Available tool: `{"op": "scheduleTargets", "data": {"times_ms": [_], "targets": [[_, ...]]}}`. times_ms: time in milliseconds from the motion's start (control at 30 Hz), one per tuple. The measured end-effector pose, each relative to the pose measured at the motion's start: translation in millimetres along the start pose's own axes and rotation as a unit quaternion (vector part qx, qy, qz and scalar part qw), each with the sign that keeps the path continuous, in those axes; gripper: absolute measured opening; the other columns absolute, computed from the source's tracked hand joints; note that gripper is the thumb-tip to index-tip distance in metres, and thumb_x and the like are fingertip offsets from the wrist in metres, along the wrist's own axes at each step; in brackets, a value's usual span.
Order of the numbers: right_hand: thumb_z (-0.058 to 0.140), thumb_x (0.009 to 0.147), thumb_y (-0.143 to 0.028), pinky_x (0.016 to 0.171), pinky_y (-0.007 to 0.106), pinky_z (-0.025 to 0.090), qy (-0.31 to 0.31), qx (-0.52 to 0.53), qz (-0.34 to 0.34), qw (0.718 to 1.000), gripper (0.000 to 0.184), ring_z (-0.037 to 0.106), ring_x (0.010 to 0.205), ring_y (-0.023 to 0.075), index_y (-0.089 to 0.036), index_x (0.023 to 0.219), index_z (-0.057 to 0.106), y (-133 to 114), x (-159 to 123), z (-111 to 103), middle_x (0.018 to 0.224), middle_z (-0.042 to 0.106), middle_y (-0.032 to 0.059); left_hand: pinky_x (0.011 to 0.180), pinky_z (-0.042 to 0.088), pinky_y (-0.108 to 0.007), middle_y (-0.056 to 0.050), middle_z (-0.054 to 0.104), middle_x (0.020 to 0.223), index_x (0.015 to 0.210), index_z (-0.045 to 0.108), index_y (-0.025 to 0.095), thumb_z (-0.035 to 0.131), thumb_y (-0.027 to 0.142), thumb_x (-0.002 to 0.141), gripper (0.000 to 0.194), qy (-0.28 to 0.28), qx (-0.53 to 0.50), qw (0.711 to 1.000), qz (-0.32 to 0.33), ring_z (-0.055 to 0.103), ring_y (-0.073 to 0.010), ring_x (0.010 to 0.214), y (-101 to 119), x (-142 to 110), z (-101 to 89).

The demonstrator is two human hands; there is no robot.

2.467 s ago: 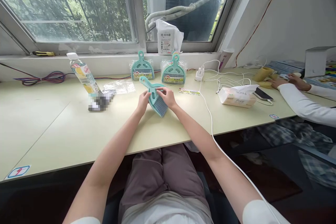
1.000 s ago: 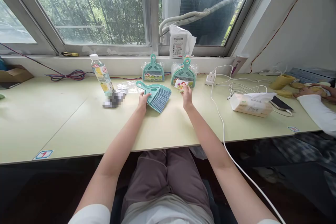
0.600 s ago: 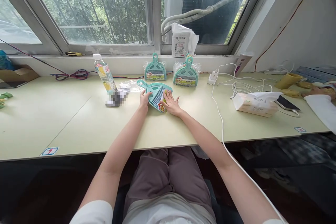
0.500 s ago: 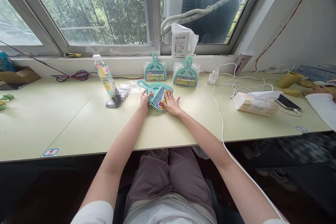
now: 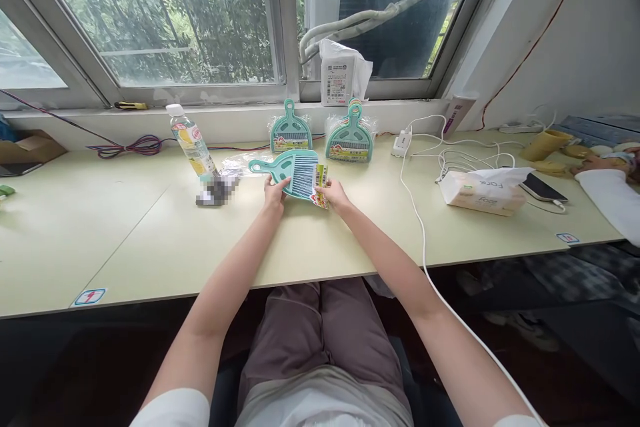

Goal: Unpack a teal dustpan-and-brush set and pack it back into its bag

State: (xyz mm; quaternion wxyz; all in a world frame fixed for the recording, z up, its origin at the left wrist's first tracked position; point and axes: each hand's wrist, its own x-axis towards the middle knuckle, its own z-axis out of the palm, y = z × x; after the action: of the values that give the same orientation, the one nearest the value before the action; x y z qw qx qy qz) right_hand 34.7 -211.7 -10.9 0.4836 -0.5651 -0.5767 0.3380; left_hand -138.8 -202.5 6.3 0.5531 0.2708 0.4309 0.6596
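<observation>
A mint-green dustpan [image 5: 281, 165] with a striped brush [image 5: 302, 175] nested in it is tilted over the table, its handle pointing left. My left hand [image 5: 275, 192] grips its lower edge, thumb on top. At the wide right end, my right hand [image 5: 338, 195] pinches a colourful printed card label [image 5: 320, 188], which sticks out beyond the dustpan's rim. Behind stand a wrapped dustpan set [image 5: 291, 130] and, to its right, a stack of similar sets [image 5: 350, 137] leaning against the sill. Clear plastic wrapping [image 5: 240, 163] lies left of the held dustpan.
A bottle [image 5: 190, 140] with a yellow label stands tilted at left, beside a blurred dark object [image 5: 216, 192]. A white cable [image 5: 415, 203] runs from a charger [image 5: 401, 144] over the table edge. Tissues [image 5: 483, 192], a phone [image 5: 545, 187] and another person's sleeve [image 5: 607, 200] are at right.
My right hand has gone from lying flat on the label to pinching it, and the label now juts out past the rim. The dustpan has turned, its wide end facing more to the right.
</observation>
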Motion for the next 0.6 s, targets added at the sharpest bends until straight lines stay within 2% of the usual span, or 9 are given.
{"op": "scheduleTargets", "data": {"times_ms": [100, 200, 333, 400, 500, 600], "targets": [[0.078, 0.075, -0.043, 0.079, 0.046, 0.061, 0.046, 0.057, 0.075, 0.994, 0.037, 0.074, 0.086, 0.0282, -0.018, 0.102, 0.072, -2, 4, -15, 0.093, 0.076, 0.0108, 0.072, 0.054, -0.022, 0.004, 0.068, 0.097, 0.112, 0.054, 0.029, 0.083, 0.002, 0.061, 0.065, 0.034, -0.005, 0.999, 0.025, 0.068, -0.0104, 0.083, 4, 4, -3.1], [0.072, 0.079, -0.043, 0.069, 0.036, 0.059, 0.102, 0.116, 0.108, 0.982, 0.029, 0.075, 0.083, 0.0246, -0.018, 0.094, 0.072, -12, 4, -31, 0.091, 0.078, 0.0097, 0.071, 0.052, -0.02, 0.006, 0.067, 0.098, 0.116, 0.048, 0.033, 0.083, -0.004, 0.054, 0.08, 0.045, 0.008, 0.998, 0.033, 0.067, -0.0105, 0.086, 7, 9, -7.1], [0.064, 0.084, -0.033, 0.056, 0.026, 0.048, 0.063, 0.239, 0.167, 0.954, 0.022, 0.074, 0.086, 0.0211, -0.016, 0.095, 0.073, -27, -1, -39, 0.096, 0.079, 0.0095, 0.066, 0.049, -0.017, 0.007, 0.064, 0.092, 0.115, 0.047, 0.03, 0.078, -0.009, 0.051, 0.081, 0.029, 0.027, 0.999, 0.015, 0.065, -0.0086, 0.078, 7, 9, -8.4], [0.065, 0.083, -0.029, 0.063, 0.024, 0.049, 0.077, 0.27, 0.166, 0.945, 0.02, 0.073, 0.092, 0.0189, -0.017, 0.095, 0.074, -32, -5, -35, 0.096, 0.079, 0.0066, 0.068, 0.05, -0.018, 0.006, 0.064, 0.091, 0.115, 0.05, 0.029, 0.076, -0.009, 0.052, 0.078, 0.007, 0.036, 0.999, 0.014, 0.064, -0.0088, 0.078, 7, 6, -6.1], [0.07, 0.077, -0.021, 0.085, 0.027, 0.051, 0.141, 0.287, 0.148, 0.936, 0.012, 0.069, 0.103, 0.0178, -0.017, 0.087, 0.075, -35, -11, -27, 0.095, 0.079, 0.0036, 0.072, 0.053, -0.021, 0.005, 0.065, 0.087, 0.111, 0.055, 0.025, 0.073, -0.008, 0.052, 0.07, -0.04, 0.058, 0.997, 0.005, 0.065, -0.0104, 0.077, 9, 0, -1.0], [0.075, 0.073, -0.02, 0.103, 0.031, 0.046, 0.15, 0.294, 0.133, 0.935, 0.006, 0.064, 0.114, 0.0193, -0.017, 0.078, 0.074, -35, -14, -23, 0.1, 0.079, 0.0044, 0.074, 0.055, -0.023, 0.004, 0.065, 0.086, 0.106, 0.057, 0.023, 0.071, -0.007, 0.051, 0.064, -0.057, 0.073, 0.996, -0.002, 0.065, -0.011, 0.075, 10, -7, 3.5]]}}
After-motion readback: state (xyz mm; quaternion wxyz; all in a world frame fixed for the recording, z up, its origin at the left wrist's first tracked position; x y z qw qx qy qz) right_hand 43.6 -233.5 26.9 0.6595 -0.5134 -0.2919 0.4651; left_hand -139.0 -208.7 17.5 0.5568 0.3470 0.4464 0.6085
